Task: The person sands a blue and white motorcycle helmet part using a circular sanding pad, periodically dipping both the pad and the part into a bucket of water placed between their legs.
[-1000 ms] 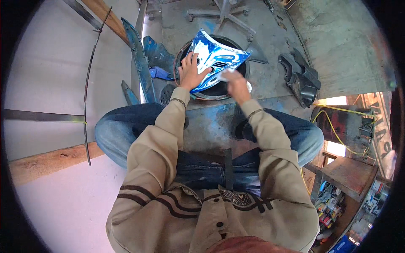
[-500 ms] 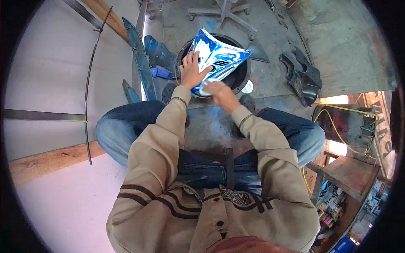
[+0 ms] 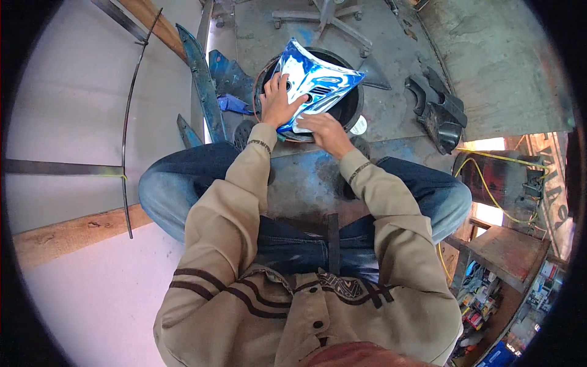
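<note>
A glossy blue-and-white body panel [image 3: 330, 74], with round holes and a row of dark slots, leans across a round black tub [image 3: 359, 101]. My left hand [image 3: 280, 105] lies on the panel's left side, fingers spread and thumb stretched toward a hole. At the panel's lower edge, my right hand [image 3: 327, 131] presses a small pale pad or folded cloth [image 3: 299, 127] to the surface. Its fingers are closed over most of that piece, so its exact kind is hidden.
Black molded plastic parts [image 3: 437, 113] lie on the floor at right. A wheeled chair base [image 3: 330, 18] stands beyond the tub. Blue panels [image 3: 205, 85] lean at left. A white round lid [image 3: 359, 125] sits beside the tub. A yellow cable [image 3: 483, 183] hangs at right.
My right hand has shifted slightly right and up and looks sharper than before, still by the panel's lower edge. The left hand and the panel have barely moved.
</note>
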